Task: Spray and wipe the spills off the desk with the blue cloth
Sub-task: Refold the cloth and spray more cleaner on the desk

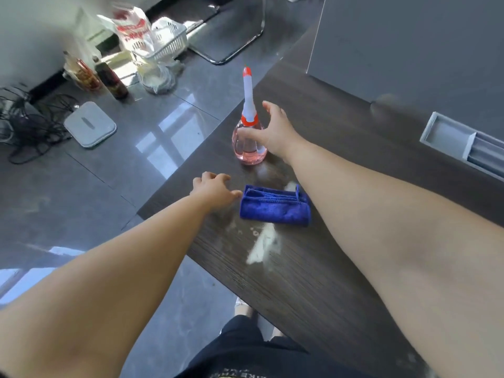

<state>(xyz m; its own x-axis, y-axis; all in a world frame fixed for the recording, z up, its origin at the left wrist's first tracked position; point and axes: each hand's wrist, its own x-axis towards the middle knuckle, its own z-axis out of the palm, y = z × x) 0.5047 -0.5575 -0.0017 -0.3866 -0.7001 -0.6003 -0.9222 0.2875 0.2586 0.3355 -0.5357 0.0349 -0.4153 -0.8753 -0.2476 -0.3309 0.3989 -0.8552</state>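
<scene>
spray bottle point(246, 144) partly behind right hand point(274, 132), plastic bag point(131, 28) lettering blurred

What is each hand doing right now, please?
Left hand: open, holding nothing, beside the blue cloth.
Right hand: open, spread at the spray bottle.

We saw the spray bottle point(248, 144) standing on the desk point(341, 159), just left of our right hand point(272, 132) fingers point(272, 110). The cloth point(274, 207) lay just right of our left hand point(215, 188) fingers point(211, 176), the spills point(263, 246) nearer to us.
</scene>
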